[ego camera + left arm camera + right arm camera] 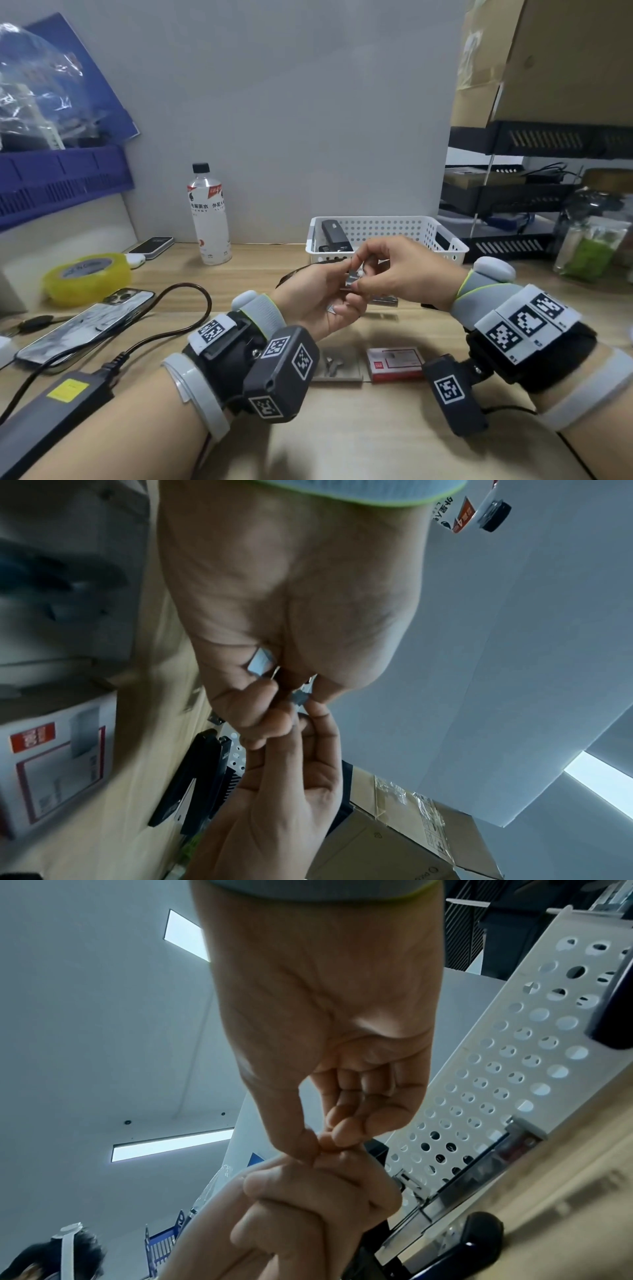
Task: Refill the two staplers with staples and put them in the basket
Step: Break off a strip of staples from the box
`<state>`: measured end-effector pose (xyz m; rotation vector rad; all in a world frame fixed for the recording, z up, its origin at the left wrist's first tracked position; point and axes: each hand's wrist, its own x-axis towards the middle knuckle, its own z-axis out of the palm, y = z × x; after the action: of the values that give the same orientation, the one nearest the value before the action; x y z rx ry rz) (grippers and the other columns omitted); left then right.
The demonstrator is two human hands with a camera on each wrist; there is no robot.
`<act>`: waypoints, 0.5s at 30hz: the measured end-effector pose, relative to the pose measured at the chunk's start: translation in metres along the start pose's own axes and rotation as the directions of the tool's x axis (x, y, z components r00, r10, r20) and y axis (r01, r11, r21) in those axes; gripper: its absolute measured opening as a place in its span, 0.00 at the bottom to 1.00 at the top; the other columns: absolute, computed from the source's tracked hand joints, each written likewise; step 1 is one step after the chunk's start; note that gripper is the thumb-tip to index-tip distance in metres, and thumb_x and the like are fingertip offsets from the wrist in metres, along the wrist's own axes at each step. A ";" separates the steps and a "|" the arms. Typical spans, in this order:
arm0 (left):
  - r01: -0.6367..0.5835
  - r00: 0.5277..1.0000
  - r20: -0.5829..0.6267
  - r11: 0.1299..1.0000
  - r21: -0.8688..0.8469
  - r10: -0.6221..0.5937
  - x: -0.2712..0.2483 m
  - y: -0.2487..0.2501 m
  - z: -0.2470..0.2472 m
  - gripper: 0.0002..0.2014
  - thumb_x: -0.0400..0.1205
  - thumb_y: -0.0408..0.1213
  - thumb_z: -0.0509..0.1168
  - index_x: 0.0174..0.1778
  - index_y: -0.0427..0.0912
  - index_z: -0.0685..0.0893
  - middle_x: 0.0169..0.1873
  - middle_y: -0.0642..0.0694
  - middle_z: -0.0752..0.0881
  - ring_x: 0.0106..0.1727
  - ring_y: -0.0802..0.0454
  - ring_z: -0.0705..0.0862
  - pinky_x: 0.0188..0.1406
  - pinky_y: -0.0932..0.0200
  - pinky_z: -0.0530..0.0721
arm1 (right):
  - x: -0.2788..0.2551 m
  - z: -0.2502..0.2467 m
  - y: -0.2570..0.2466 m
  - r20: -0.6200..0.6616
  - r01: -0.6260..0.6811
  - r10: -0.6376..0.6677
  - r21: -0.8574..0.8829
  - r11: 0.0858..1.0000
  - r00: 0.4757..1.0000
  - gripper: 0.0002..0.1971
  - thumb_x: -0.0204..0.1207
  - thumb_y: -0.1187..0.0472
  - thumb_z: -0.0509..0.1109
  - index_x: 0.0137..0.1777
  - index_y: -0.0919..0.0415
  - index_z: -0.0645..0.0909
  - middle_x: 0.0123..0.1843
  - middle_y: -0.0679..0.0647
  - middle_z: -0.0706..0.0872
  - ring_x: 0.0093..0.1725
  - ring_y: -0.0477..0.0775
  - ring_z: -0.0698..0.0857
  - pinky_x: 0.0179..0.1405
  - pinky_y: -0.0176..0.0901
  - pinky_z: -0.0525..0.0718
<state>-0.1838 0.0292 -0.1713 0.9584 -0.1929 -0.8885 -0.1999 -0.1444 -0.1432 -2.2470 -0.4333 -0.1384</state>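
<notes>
Pinching staple strip [354, 278]: left hand [317, 301] and right hand [397, 270] | strip mostly hidden | open stapler [441, 1218] half-covered

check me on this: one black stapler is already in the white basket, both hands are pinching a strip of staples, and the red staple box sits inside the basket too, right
Not quite. The red staple box lies on the desk near the wrists, not in the white basket, as the head view shows. The rest holds.
</notes>
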 end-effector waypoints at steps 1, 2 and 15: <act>0.004 1.000 -0.010 1.000 0.018 -0.004 0.000 0.000 -0.001 0.13 0.89 0.45 0.58 0.51 0.40 0.80 0.37 0.45 0.73 0.29 0.57 0.74 0.20 0.71 0.67 | 0.000 0.000 0.001 0.009 -0.006 0.006 0.000 1.000 1.000 0.08 0.69 0.63 0.79 0.47 0.55 0.87 0.32 0.45 0.84 0.32 0.46 0.81 0.40 0.48 0.82; 0.004 1.000 -0.021 0.999 0.038 -0.003 -0.001 -0.001 -0.002 0.12 0.89 0.45 0.58 0.52 0.39 0.80 0.38 0.43 0.75 0.29 0.56 0.75 0.20 0.71 0.68 | 0.000 0.000 0.001 0.017 -0.014 0.014 -0.001 1.000 1.000 0.09 0.68 0.63 0.80 0.48 0.55 0.87 0.33 0.46 0.84 0.32 0.46 0.82 0.40 0.48 0.83; 0.020 1.000 -0.007 0.971 0.240 -0.019 -0.003 0.006 -0.007 0.08 0.89 0.32 0.53 0.48 0.37 0.77 0.35 0.45 0.77 0.25 0.61 0.73 0.20 0.73 0.66 | 0.000 -0.001 0.005 0.051 -0.012 0.010 0.045 0.999 0.999 0.08 0.68 0.61 0.81 0.46 0.54 0.88 0.37 0.46 0.88 0.35 0.48 0.87 0.42 0.52 0.89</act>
<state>-0.1784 0.0376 -0.1703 1.1891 -0.2924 -0.8939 -0.1981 -0.1483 -0.1458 -2.2117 -0.4466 -0.0651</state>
